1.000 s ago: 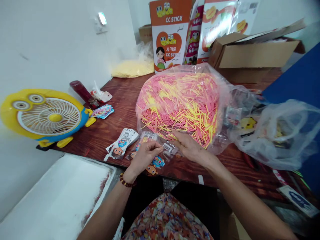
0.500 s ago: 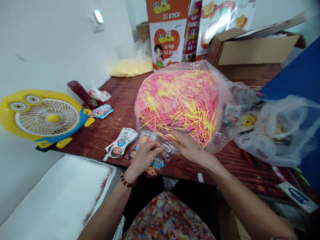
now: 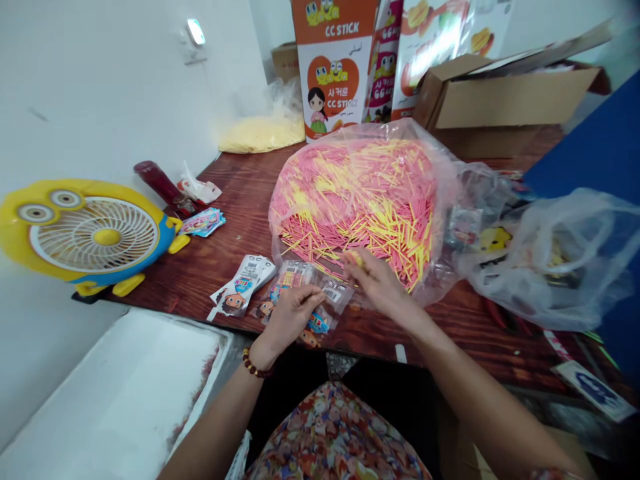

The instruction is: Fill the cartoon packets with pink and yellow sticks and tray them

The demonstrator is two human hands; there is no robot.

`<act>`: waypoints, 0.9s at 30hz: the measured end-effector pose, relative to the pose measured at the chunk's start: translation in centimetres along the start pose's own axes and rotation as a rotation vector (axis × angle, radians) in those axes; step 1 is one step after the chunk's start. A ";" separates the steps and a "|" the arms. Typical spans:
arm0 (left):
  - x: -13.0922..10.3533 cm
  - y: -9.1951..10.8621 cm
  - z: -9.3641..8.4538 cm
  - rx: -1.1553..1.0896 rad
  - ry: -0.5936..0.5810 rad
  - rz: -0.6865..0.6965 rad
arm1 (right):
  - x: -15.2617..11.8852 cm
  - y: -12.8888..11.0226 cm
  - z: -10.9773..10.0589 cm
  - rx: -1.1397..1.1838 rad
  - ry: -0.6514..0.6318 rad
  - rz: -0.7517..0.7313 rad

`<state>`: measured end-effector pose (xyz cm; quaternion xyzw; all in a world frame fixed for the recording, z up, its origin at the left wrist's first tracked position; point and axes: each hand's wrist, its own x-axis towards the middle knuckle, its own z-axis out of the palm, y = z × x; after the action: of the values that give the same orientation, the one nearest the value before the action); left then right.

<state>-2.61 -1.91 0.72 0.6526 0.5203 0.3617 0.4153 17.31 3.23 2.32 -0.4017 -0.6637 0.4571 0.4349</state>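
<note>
My left hand (image 3: 293,313), with a bead bracelet at the wrist, pinches the edge of a small clear printed pouch (image 3: 339,297) that has a barcode and a cartoon figure. My right hand (image 3: 377,280) is closed round a small bunch of sticks (image 3: 356,258), whose yellowish ends show at the fingertips. Behind the hands lies a large clear plastic bag (image 3: 447,193), open at the front and full of thin pink and yellow sticks (image 3: 350,230). Filled pouches (image 3: 295,275) lie just left of my left hand, beside a fanned stack of flat printed pouches (image 3: 245,283).
A yellow cartoon fan (image 3: 107,237) stands at the left, near a dark red bottle (image 3: 159,183) and colourful packets (image 3: 204,222). Printed cartons (image 3: 333,73) and an open cardboard box (image 3: 510,103) line the back. A translucent carrier bag (image 3: 555,260) sits at the right.
My right hand has lifted slightly and turned away from the pouch's mouth, the stick ends now showing more plainly. My left hand stays nearly in place on the pouch.
</note>
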 end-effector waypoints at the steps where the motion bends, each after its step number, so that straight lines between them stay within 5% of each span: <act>1: -0.1 -0.1 0.1 0.018 0.019 0.033 | 0.1 -0.3 0.0 0.156 0.088 0.023; 4: -0.3 -0.2 0.4 0.047 0.036 0.116 | 0.4 -1.6 0.6 0.577 0.265 0.023; 8: -0.2 0.2 0.8 0.058 0.051 0.146 | 0.5 -3.4 2.1 0.760 0.334 -0.022; 19: -0.3 0.5 1.0 -0.046 0.108 0.066 | -0.7 -1.7 3.8 0.320 0.272 0.052; 27: -0.1 0.6 1.2 -0.073 0.089 0.040 | -0.4 -2.1 3.7 0.374 0.292 0.062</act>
<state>-1.37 -2.30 0.82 0.6306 0.5117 0.4171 0.4080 13.60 1.38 3.46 -0.3962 -0.4848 0.5222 0.5791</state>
